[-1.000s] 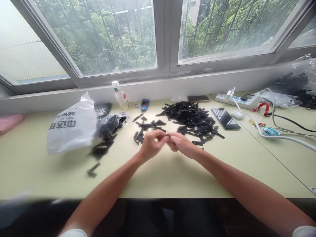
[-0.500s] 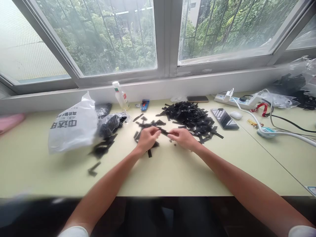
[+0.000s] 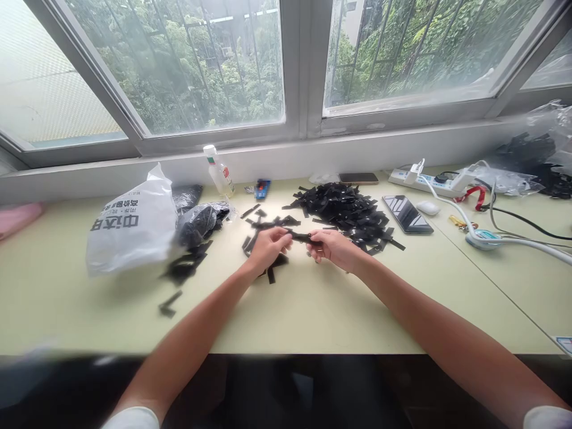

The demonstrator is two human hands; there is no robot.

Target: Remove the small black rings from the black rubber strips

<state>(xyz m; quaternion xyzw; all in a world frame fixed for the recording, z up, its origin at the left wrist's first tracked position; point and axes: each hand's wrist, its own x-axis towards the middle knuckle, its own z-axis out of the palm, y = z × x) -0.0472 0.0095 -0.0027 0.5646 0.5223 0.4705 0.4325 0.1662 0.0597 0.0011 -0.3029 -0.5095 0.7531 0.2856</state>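
A short black strap (image 3: 302, 237) is stretched level between my two hands, just above the table (image 3: 313, 316). My left hand (image 3: 269, 247) pinches its left end between thumb and fingers. At the other end my right hand (image 3: 333, 249) grips the strap, its lower fingers curled beneath. Loose black strips (image 3: 271, 275) lie under and around my left hand. Behind my right hand rises a large heap of black strips (image 3: 344, 208), some with small shiny spots. Whether the strap carries a fastener is too small to tell.
To the left stand a white plastic bag (image 3: 131, 229) and a clear bag of black pieces (image 3: 201, 223), with a bottle (image 3: 218, 173) behind. On the right are a phone (image 3: 406, 214), a white mouse (image 3: 428, 208), a power strip (image 3: 429, 182) and cables. A window sill runs behind.
My right hand has shifted its grip, and its lower fingers now curl under the strap. More of the strap shows between my hands. My left hand has barely moved.
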